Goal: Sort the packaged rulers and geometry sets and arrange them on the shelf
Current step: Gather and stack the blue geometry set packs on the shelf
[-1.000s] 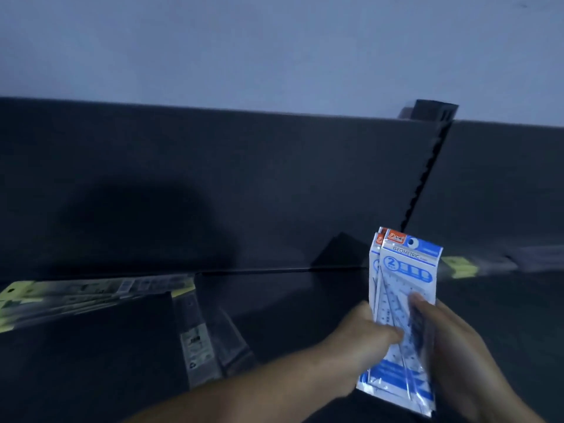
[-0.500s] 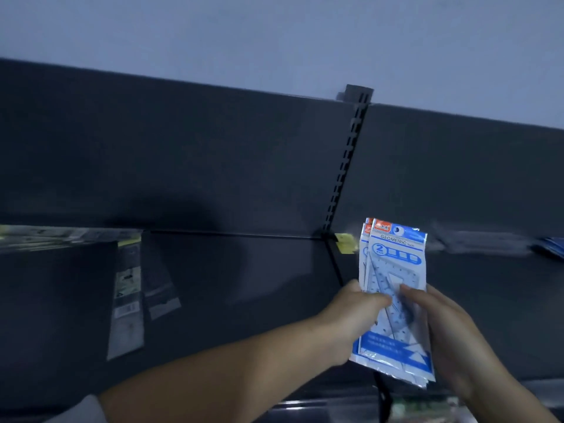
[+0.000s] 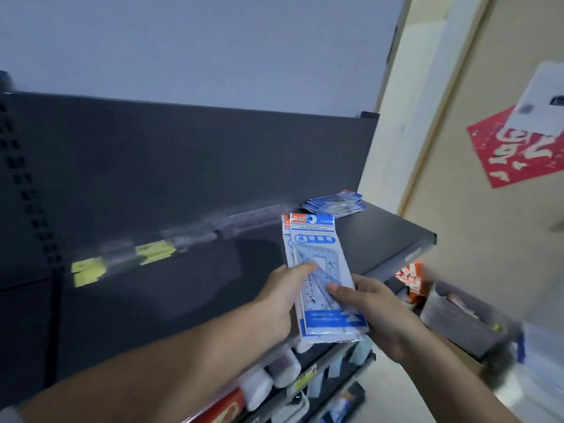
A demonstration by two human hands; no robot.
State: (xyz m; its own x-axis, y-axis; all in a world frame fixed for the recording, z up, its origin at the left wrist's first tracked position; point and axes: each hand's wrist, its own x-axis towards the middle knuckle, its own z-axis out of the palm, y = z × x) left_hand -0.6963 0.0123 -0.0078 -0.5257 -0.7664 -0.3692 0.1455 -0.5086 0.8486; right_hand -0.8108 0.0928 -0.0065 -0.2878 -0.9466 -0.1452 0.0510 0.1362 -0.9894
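Your left hand [image 3: 280, 297] grips the left edge of a small stack of geometry set packs [image 3: 314, 248], with the thumb curled across the front. Your right hand [image 3: 375, 306] grips the right edge of the same stack, thumb pressed on the front pack. The stack is upright and slightly fanned, in front of the right part of the dark shelf [image 3: 384, 239]. A pile of matching packs [image 3: 335, 203] lies at the far right corner of the shelf. Blurred clear ruler packs [image 3: 152, 251] with yellow labels lie along the far edge, to the left.
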